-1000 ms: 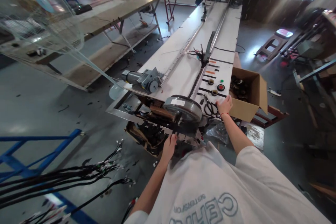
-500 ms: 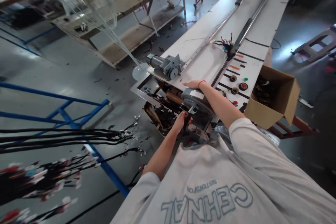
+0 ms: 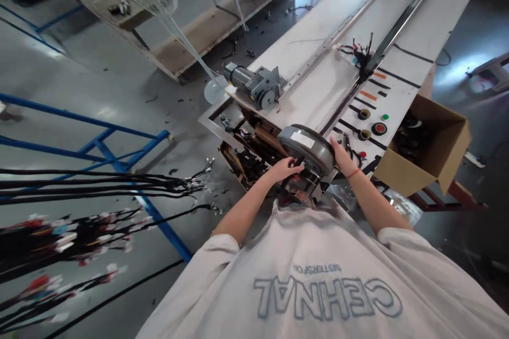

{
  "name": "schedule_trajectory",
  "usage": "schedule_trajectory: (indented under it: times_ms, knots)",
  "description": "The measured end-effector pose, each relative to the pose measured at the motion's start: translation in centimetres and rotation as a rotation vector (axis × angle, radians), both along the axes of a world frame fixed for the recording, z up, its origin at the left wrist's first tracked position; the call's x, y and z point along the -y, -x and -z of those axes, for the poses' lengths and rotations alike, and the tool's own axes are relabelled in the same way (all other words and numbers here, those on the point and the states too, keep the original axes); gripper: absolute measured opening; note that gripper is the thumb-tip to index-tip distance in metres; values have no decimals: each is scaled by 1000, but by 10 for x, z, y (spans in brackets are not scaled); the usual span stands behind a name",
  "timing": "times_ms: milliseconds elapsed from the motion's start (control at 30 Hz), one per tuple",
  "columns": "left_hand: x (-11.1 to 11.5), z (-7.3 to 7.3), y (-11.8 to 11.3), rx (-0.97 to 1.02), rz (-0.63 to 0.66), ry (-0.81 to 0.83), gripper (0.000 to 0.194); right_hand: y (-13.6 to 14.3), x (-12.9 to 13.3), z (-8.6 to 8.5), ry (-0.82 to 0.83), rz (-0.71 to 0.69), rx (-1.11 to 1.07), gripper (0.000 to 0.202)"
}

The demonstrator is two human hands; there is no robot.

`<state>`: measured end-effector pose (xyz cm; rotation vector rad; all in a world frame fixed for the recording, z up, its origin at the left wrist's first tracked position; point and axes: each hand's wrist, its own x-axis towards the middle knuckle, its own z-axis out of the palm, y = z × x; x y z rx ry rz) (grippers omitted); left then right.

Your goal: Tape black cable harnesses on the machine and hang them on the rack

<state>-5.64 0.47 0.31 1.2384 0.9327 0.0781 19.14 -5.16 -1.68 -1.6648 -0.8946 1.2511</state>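
A grey round drum [image 3: 308, 143] with a white label sits at the near end of the long white bench. My right hand [image 3: 342, 156] rests against the drum's right side, fingers stretched along its rim, holding nothing I can see. My left hand [image 3: 287, 168] is at the drum's near left side, with thumb and fingers closed together by a dark piece. What that piece is, and whether the fingers grip it, is too small to make out. Below the drum a metal bracket [image 3: 316, 183] shows, partly hidden.
A grey motor [image 3: 252, 85] stands on the bench's left edge. Wires [image 3: 360, 58] lie near the rail. Buttons [image 3: 379, 128] are at the right, beside an open cardboard box [image 3: 429, 143]. Cable bundles [image 3: 99, 185] hang over a blue frame [image 3: 99, 143] at left.
My right hand has moved from the drum's far top to its right side. My left hand has shifted slightly up and right, closer against the drum. The view has shifted.
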Motion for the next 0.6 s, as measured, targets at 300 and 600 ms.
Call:
schedule_trajectory:
  times_ms: [300,600]
  knots:
    - [-17,-31,15,-325,43,-596,32,-9,35,3,199,280,817,34]
    - [-46,-31,36,-289,32,-470,43,17,101,-55,33,-143,-48,34]
